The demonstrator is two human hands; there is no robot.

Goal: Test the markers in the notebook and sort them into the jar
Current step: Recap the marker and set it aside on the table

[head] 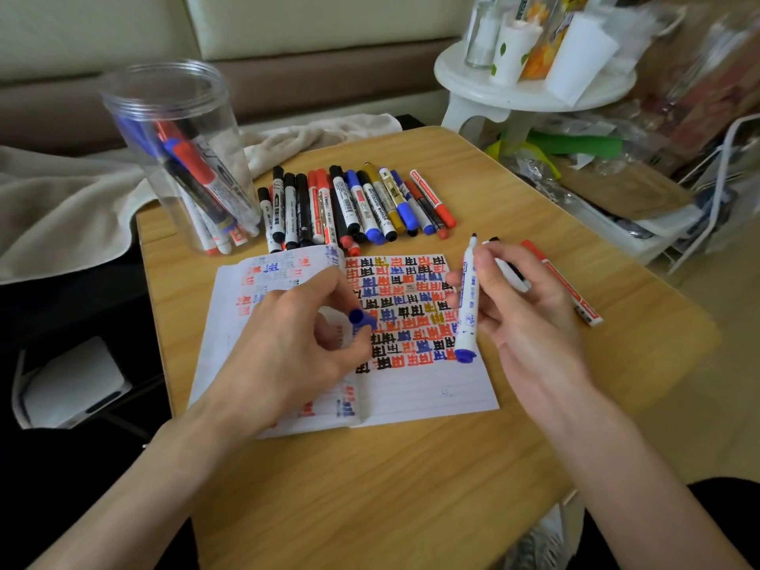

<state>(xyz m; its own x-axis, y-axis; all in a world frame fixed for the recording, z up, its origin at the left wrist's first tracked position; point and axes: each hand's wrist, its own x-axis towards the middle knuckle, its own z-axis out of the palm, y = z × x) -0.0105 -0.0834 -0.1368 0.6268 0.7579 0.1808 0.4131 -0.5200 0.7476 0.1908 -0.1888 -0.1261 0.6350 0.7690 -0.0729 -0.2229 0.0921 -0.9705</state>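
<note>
Gripped a blue marker [466,298] in the right hand [522,306], fingers curled round the white barrel, bare tip pointing up, blue butt end low over the notebook [411,388]; could not tell whether touching the page. Pinched the blue cap [357,316] between thumb and fingertips of the left hand [288,339], over the notebook's middle fold, apart from the marker.

Found the notebook open flat on the wooden table [370,487], right page crowded with rows of black, red, blue and a few yellow test marks, left page marked more faintly.

Saw, just behind the right hand, a black-capped marker [512,275], partly hidden, and beside it on the table a red marker [563,281] lying slantwise. Saw beyond the notebook a row of markers [353,207] lying side by side, touching, caps black, red, blue and yellow, near ends just at the notebook's top edge.

Noted the jar [181,150], clear plastic, upright at the table's far left corner, just left of the row, with several markers leaning inside. Noted a pale cloth [74,207] behind the jar and a white stool [534,88] with bottles and cups past the table's far right.
</note>
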